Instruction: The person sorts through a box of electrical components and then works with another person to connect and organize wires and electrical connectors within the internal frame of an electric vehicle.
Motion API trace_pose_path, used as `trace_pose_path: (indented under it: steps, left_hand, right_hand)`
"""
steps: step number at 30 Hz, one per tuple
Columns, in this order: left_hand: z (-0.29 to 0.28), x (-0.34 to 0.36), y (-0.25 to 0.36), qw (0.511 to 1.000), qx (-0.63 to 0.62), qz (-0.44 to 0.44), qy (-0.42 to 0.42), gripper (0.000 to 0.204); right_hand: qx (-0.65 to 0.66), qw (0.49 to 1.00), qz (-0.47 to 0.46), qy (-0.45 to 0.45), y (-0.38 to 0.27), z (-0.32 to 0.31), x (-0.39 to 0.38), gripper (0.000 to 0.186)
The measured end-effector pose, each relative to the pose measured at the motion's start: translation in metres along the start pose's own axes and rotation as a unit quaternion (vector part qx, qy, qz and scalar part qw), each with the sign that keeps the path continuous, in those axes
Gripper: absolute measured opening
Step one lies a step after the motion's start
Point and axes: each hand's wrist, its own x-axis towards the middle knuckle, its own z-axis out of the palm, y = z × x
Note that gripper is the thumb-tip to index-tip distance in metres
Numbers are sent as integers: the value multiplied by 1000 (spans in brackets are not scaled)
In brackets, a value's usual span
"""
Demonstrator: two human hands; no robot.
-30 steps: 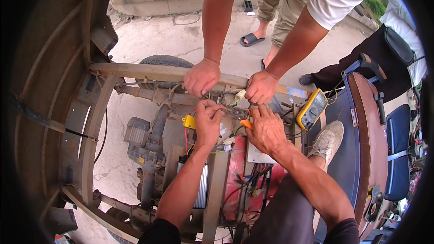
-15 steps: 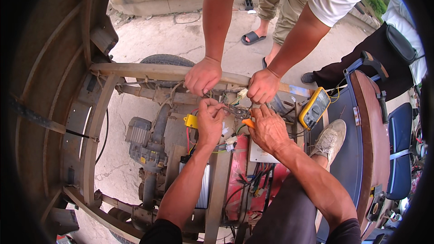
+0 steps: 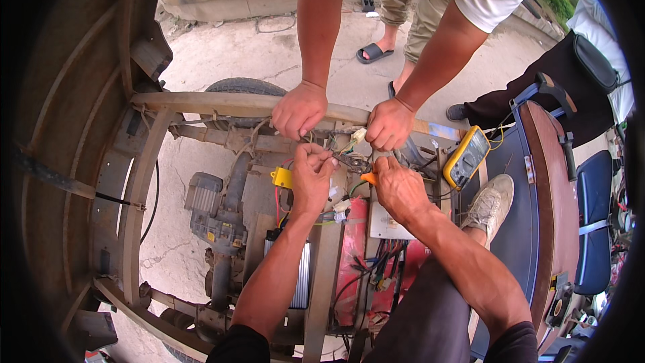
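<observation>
Concrete ground (image 3: 171,208) under an open vehicle frame (image 3: 235,104), right hand (image 3: 401,191) closed around orange-handled pliers (image 3: 368,178) over loose wiring (image 3: 347,146), left hand (image 3: 310,178) beside their tip, its hold indeterminable, co-worker's hands (image 3: 300,111) just beyond, yellow multimeter (image 3: 467,158) at right.

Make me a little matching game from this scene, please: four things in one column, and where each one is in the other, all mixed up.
Things
1. Multimeter
2. Orange handle
3. Small yellow box
4. Tyre

Places
A. Just to the left of the person's left hand
B. Partly hidden by the frame's far rail
C. To the right of the person's right hand
D. Poking out from the fingers of the person's right hand

Right pairs: 1-C, 2-D, 3-A, 4-B
</observation>
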Motion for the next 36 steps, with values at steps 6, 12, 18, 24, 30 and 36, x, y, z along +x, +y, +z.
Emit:
trace_pose_path:
  steps: [6,12,18,24,30,36]
  left_hand:
    - [0,-2,6,999,47,16,-16,37]
    - [4,0,7,998,53,21,-17,36]
    - [1,1,3,999,20,30,-26,34]
    - [-12,-1,1,998,36,25,-37,29]
    - [8,5,-7,997,49,12,-54,27]
    - [-35,7,-30,992,107,63,-3,12]
  right_hand:
    - [-17,1000,8,-1,0,-1,-1,15]
    - [-1,996,57,65,-4,2,-5,20]
    - [64,987,141,35,-21,0,-7,29]
    - [177,916,359,35,5,-13,19,28]
    - [177,968,170,53,16,-39,-34,48]
    - [109,932,176,299,16,-116,-81,61]
